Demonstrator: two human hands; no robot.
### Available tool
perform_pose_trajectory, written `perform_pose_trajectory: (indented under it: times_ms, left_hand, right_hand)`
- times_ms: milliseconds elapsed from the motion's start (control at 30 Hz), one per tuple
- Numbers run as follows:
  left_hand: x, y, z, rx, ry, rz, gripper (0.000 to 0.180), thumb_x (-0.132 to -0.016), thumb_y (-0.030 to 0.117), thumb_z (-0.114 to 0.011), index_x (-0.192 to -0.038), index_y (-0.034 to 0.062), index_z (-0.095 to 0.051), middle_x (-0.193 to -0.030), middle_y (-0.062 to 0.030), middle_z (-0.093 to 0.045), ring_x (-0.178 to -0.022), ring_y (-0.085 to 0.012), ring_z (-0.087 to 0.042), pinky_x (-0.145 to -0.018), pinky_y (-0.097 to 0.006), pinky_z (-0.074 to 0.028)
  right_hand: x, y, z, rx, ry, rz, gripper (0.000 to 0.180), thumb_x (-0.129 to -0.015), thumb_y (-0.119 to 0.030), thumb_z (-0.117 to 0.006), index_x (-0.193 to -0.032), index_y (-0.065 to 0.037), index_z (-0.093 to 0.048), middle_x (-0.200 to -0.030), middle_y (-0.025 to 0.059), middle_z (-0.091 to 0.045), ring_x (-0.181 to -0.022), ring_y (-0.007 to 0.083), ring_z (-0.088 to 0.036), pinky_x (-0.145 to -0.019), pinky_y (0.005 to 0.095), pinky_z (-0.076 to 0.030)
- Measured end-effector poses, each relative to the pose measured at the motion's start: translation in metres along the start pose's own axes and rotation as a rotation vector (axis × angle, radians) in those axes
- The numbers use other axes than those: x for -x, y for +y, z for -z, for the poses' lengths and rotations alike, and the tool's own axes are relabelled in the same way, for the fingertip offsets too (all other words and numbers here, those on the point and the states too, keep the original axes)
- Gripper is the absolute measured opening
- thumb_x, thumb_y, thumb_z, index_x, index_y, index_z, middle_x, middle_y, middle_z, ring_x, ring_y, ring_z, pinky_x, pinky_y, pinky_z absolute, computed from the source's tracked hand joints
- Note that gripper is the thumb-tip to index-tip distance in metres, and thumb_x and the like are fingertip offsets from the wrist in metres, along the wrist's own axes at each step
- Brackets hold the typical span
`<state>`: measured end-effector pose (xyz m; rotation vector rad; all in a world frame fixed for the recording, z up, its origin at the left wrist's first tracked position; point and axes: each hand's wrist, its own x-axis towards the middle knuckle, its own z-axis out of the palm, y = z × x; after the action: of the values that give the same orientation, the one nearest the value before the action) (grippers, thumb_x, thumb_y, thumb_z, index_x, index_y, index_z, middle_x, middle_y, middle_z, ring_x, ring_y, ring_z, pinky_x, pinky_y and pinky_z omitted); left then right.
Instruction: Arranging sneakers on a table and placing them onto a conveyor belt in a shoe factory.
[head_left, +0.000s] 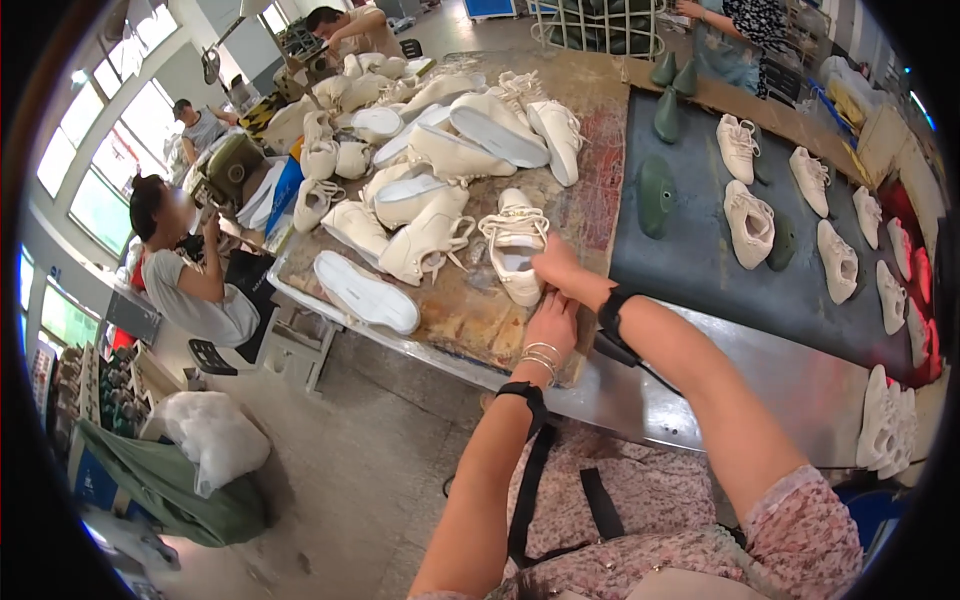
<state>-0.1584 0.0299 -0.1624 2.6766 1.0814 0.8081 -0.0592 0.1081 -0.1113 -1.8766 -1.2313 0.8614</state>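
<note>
Cream lace-up shoe [514, 246] sits upright near the middle, toe towards twelve o'clock; clock directions below are from it. Beneath it spreads a worn brown tabletop [460, 325], and at three o'clock lies a dark belt-like surface [690, 265] carrying spaced-out shoes. From nine to one o'clock crowds a loose heap of cream shoes [440, 145]; a bump could set it sliding, since many lean on one another. Between eight and nine, a sole-up shoe [367, 292] rests near the tabletop's front edge, so a shove might send it over. The right hand [565, 268] bends at the opening's four o'clock side; the left hand [553, 318] reaches beside the heel, at five. They overlap, so I cannot tell whether either grips. Looped laces [515, 228] could snag a finger and pull the upper askew.
</note>
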Motion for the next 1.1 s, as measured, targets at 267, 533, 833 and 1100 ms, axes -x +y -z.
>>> perform_pose_trajectory:
  times_ms: [267, 533, 833, 1100]
  left_hand:
    - [0.007, -0.011, 0.02, 0.097, -0.055, -0.006, 0.026, -0.074, 0.004, -0.057, -0.1, 0.0025, -0.06, -0.116, -0.0126, -0.055, -0.107, -0.0306, -0.052, -0.092, -0.04, -0.045]
    - [0.005, -0.014, 0.015, 0.094, -0.031, -0.008, 0.026, -0.074, 0.002, -0.056, -0.1, 0.001, -0.059, -0.118, -0.0148, -0.053, -0.107, -0.0335, -0.05, -0.093, -0.041, -0.044]
    - [-0.008, -0.011, 0.015, 0.063, -0.016, -0.038, 0.026, -0.074, 0.001, -0.057, -0.1, 0.0007, -0.059, -0.114, -0.014, -0.054, -0.107, -0.0336, -0.05, -0.093, -0.04, -0.043]
    - [0.007, -0.007, 0.012, 0.019, -0.046, -0.004, 0.027, -0.075, 0.003, -0.055, -0.102, 0.0032, -0.06, -0.115, -0.0119, -0.053, -0.11, -0.0323, -0.048, -0.095, -0.039, -0.042]
  right_hand:
    - [0.03, 0.007, 0.146, -0.473, -0.307, -0.223, 0.032, -0.083, -0.007, -0.057, -0.115, -0.009, -0.059, -0.101, 0.007, -0.064, -0.09, 0.0188, -0.064, -0.065, 0.0384, -0.058]
    - [0.115, 0.085, 0.184, -0.445, -0.258, -0.309, 0.038, -0.085, -0.007, -0.058, -0.122, -0.011, -0.057, -0.101, 0.0033, -0.064, -0.081, 0.0109, -0.063, -0.062, 0.027, -0.052]
    - [0.158, 0.145, 0.118, -0.794, 0.226, -0.152, 0.033, -0.089, -0.017, -0.056, -0.114, 0.003, -0.061, -0.099, 0.0078, -0.065, -0.089, 0.0129, -0.058, -0.08, 0.0269, -0.046]
    - [0.169, 0.163, 0.1, -0.58, 0.366, -0.15, 0.032, -0.086, -0.027, -0.059, -0.101, 0.001, -0.065, -0.088, 0.0093, -0.066, -0.082, 0.0154, -0.06, -0.075, 0.0291, -0.046]
